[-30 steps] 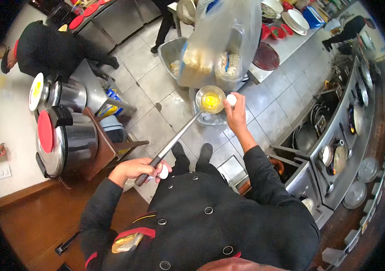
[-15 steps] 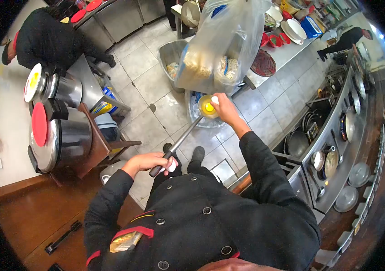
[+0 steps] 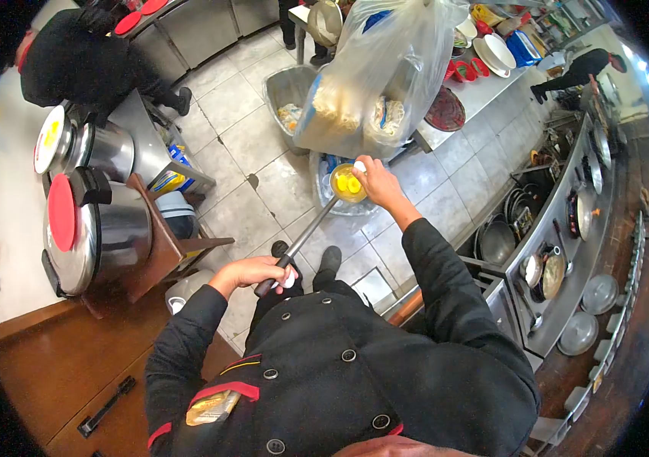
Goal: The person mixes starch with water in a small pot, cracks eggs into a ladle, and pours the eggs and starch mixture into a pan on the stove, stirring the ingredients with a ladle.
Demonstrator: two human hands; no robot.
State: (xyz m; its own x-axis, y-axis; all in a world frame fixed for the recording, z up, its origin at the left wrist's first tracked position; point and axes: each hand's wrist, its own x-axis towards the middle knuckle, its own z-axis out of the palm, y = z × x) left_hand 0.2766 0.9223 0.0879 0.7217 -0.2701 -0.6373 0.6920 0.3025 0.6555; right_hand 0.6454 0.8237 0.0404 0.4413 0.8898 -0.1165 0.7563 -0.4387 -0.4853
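My left hand (image 3: 250, 273) is wrapped round the dark grip of a long-handled ladle (image 3: 310, 231). A white egg (image 3: 288, 281) is also tucked in its fingers, under the handle. Two yellow egg yolks (image 3: 348, 183) lie in the ladle's round bowl, which is held out in front of me. At the bowl's far rim, my right hand (image 3: 378, 183) is closed on a white eggshell (image 3: 359, 166), mostly hidden by the fingers. Below the bowl stands a plastic-lined container (image 3: 323, 199), its contents only partly visible.
A large clear plastic bag (image 3: 385, 68) with pale contents hangs just beyond the ladle. Behind it is a grey bin (image 3: 272, 95). Big steel pots (image 3: 122, 228) stand left; a stove counter with pans (image 3: 551, 274) runs right. One co-worker (image 3: 88, 61) bends at upper left.
A second yolk now shows in the ladle's bowl, where one was visible before. Both hands stay nearly in place, the right still at the rim.
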